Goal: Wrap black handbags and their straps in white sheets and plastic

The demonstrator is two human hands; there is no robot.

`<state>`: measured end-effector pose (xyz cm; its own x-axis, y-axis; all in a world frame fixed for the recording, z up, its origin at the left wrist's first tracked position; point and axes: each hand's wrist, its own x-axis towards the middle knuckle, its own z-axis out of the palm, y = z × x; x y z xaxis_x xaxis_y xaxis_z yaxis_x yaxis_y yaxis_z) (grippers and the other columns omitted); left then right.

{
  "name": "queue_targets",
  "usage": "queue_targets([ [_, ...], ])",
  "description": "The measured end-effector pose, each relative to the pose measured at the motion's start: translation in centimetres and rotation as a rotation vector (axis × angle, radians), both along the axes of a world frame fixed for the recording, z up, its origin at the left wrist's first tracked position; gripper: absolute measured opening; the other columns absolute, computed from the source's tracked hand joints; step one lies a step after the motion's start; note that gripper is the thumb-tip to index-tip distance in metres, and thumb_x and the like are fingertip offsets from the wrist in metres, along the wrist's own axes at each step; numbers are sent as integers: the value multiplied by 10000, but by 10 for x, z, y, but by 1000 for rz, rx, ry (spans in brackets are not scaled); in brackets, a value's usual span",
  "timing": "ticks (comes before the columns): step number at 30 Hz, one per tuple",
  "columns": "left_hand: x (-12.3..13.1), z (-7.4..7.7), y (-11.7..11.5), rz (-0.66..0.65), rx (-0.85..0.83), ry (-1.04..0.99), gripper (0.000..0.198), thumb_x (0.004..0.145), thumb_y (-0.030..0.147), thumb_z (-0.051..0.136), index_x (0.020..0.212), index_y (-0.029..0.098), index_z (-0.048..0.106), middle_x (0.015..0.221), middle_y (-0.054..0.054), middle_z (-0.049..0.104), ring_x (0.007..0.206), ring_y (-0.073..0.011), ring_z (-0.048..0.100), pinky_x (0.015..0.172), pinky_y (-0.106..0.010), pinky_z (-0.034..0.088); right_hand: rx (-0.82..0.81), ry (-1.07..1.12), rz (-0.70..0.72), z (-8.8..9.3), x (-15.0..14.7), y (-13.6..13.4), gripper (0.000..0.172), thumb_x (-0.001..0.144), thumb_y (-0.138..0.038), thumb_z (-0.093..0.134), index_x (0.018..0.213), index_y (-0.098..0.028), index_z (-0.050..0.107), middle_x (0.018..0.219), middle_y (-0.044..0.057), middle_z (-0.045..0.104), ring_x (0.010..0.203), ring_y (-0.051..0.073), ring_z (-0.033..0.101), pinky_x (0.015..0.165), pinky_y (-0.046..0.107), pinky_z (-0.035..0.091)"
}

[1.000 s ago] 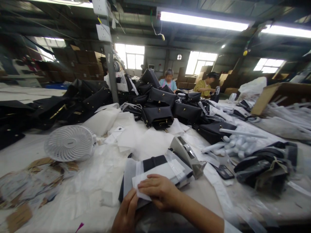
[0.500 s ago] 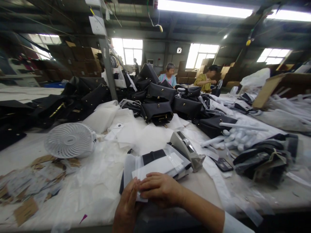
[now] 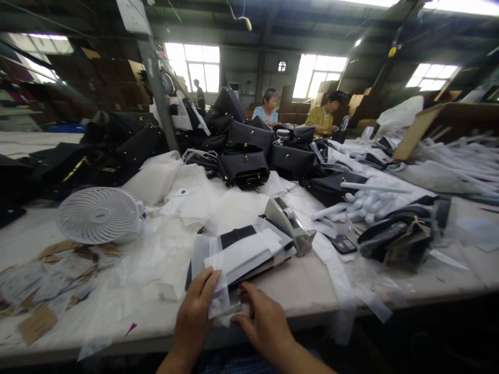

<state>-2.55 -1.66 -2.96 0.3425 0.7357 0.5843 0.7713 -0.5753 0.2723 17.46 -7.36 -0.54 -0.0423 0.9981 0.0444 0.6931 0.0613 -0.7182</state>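
Observation:
A black bag (image 3: pixel 235 236), partly covered in white wrapping (image 3: pixel 244 258), lies flat at the front edge of the table. On its near left corner, my left hand (image 3: pixel 196 306) presses and grips the white wrapping, fingers close together. A translucent strip (image 3: pixel 221 298) hangs from that corner between my hands. My right hand (image 3: pixel 267 317) is at the near side of the bag, thumb and fingers curved and apart. Its fingertips are close to the loose end of the wrapping; whether they touch it is unclear. A grey tape dispenser (image 3: pixel 290 224) stands against the bag's far right end.
To the left are a white fan (image 3: pixel 100 215) and a heap of small packets and cardboard tags (image 3: pixel 50 280). Several black bags (image 3: pixel 249 167) pile up behind white sheets. On the right lie white rolls (image 3: pixel 368 205), a phone-like device (image 3: pixel 343 244) and a dark wrapped bundle (image 3: pixel 395 234). Two people sit beyond.
My right hand has left the top of the wrapping and come down to the bag's near side, its fingers parting. My left hand now lies over the corner. The whole view has shifted slightly.

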Motion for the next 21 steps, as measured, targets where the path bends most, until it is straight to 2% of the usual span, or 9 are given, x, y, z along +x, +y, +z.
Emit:
queue_targets([
  [3,0,2,0,-7,6,25,608,788,5,471,1365,190,519,1319,-145,592,1194,-287,628,999,-415,562,-73,67,-32,8,-9,3,493,766,-147,730,1228,-249,590,949,26,745,804,221,694,761,318,523],
  [6,1,5,1,-10,12,41,623,779,0,481,1376,176,499,1327,-160,574,1203,-303,617,1002,-441,559,-18,261,-30,16,-8,4,378,767,-113,695,1116,-239,621,907,9,717,863,196,683,808,288,504],
  [9,1,7,3,-19,17,52,625,787,15,499,1387,185,481,1334,-156,566,1207,-306,612,1008,-443,554,11,443,-2,21,-7,2,260,805,-175,690,1056,-215,635,891,11,683,858,177,665,818,276,495],
  [11,1,9,4,-24,19,56,616,798,26,508,1391,191,474,1335,-153,564,1204,-303,612,1005,-434,556,-64,560,13,22,-8,-1,185,841,-238,671,1021,-203,642,815,-5,641,764,156,639,721,250,489],
  [14,0,9,5,-27,24,58,608,826,46,519,1411,197,456,1344,-150,557,1212,-300,606,1003,-425,556,-247,707,-16,13,-10,-8,180,828,-254,674,993,-186,650,739,-35,568,580,98,534,547,199,409],
  [16,0,8,6,-27,29,57,587,865,88,533,1434,200,439,1350,-151,554,1219,-302,603,1010,-430,551,-331,742,-38,2,-11,-15,205,784,-213,694,985,-175,667,725,-45,543,513,66,455,491,180,343],
  [18,1,6,6,-25,39,56,564,912,148,541,1460,202,418,1362,-152,554,1231,-303,599,1023,-435,541,-356,726,-44,-11,-11,-23,210,755,-174,696,965,-166,695,709,-48,530,498,56,424,478,174,315],
  [21,3,4,7,-27,70,52,566,960,259,557,1493,191,380,1378,-157,565,1265,-300,583,1043,-427,527,-301,620,-29,-27,-12,-33,191,744,-153,696,928,-169,747,712,-27,562,546,77,490,516,178,370],
])
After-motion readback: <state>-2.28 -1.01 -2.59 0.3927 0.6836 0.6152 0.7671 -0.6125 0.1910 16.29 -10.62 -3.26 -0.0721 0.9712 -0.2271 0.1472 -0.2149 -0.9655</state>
